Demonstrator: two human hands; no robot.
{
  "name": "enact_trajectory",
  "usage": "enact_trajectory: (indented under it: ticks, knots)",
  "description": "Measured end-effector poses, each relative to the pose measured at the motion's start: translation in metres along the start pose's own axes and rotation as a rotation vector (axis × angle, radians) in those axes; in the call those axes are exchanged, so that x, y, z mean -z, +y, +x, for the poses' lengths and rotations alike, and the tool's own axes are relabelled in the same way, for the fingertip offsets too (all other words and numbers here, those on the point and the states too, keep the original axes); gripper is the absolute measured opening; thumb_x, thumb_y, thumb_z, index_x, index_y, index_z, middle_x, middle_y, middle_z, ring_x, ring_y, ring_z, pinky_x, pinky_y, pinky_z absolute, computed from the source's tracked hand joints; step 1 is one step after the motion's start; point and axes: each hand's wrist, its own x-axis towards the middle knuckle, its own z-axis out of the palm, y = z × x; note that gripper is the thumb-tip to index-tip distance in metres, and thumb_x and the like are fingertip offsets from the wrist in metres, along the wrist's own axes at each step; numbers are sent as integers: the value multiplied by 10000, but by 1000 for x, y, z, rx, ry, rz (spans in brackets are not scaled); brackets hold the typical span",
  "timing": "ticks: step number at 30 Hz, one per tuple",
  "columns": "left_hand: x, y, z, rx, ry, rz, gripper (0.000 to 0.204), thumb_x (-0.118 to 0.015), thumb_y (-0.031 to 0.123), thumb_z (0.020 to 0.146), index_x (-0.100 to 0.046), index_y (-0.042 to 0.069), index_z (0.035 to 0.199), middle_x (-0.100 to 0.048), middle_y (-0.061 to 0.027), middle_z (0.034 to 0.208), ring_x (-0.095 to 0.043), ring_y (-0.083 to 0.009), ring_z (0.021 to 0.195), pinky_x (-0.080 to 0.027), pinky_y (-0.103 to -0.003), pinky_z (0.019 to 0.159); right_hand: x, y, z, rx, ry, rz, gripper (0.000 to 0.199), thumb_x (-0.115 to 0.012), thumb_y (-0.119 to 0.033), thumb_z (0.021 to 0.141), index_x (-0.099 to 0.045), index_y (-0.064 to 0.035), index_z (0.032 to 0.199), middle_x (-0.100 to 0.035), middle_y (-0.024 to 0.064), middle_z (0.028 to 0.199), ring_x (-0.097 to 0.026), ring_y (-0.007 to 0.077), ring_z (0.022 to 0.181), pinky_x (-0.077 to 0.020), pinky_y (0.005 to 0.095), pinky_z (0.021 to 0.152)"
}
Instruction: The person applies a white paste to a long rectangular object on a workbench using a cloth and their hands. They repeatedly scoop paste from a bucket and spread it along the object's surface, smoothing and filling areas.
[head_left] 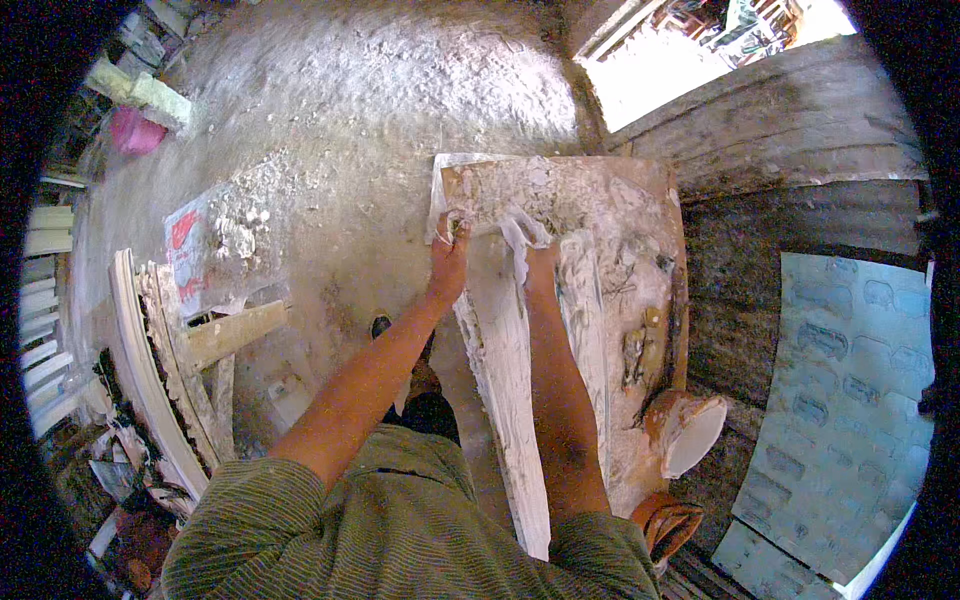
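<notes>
"How is the left grip (449, 260) set?"
"White material (454, 226) is clasped in curled fingers at the edge of the bench (635, 215)."
"And the right grip (541, 262)?"
"Draped in white material over the bench; its closure cannot be told."

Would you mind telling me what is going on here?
A person is working with both bare hands at the far end of a table smeared with white material. The right hand is at some limp white stuff, while the left hand is beside it, with white matter at its fingers; its grip is unclear. A long white strip runs back toward the person, and a bucket lies tipped at the right.
</notes>
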Motion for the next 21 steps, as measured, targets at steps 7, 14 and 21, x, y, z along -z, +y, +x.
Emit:
enact_trajectory:
  ticks: [7, 14, 21]
  knots:
    - [5, -48, -63, -530, 13, 635, 355, -530, 255, 982, -510, 50, 1270, -595, -227, 1154, -569, -346, 1093, -443, -410, 931, 35, 18, -58, 4, -16, -203, 338, -706, -138, 870, -658, 9, 1170, -673, 85, 1148, -639, 157, 991, -535, 296, 830]
    - [-9, -9, -19, -352, 121, 175, 312, -537, 212, 978, -523, 8, 1213, -606, -121, 1030, -565, -218, 942, -445, -360, 843, -3, -19, -21, 24, 111, 467, 401, -691, -182, 837, -643, -15, 1198, -690, 123, 1091, -653, 200, 967, -536, 304, 810]
    - [-17, -1, -29, -113, 122, -56, 308, -562, 237, 967, -527, -2, 1159, -592, -96, 988, -532, -186, 904, -437, -337, 820, 19, 15, 0, -115, 26, 141, 316, -729, -162, 845, -705, 2, 1114, -707, 70, 1085, -647, 143, 956, -517, 276, 827]
